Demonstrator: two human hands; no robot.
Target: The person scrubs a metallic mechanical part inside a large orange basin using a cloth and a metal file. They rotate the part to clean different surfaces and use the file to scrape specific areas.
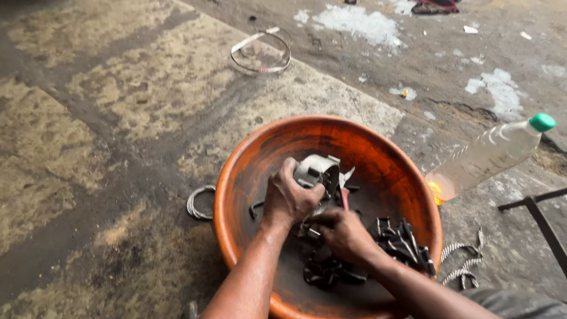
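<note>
Inside the orange basin, the left hand clamps around a silvery metal housing held above the basin's dark floor. Just below it, the right hand closes on something small I cannot make out, beside a heap of black metal parts. Beyond the basin's right rim lies a clear plastic bottle.

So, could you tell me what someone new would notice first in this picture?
The big orange basin at the centre of the grimy concrete floor draws the eye first. Inside it, the left hand grips a silvery metal part while the right hand works beside it among dark, oily pieces. To the right, a clear plastic bottle with a green cap leans over the basin's rim.
</note>
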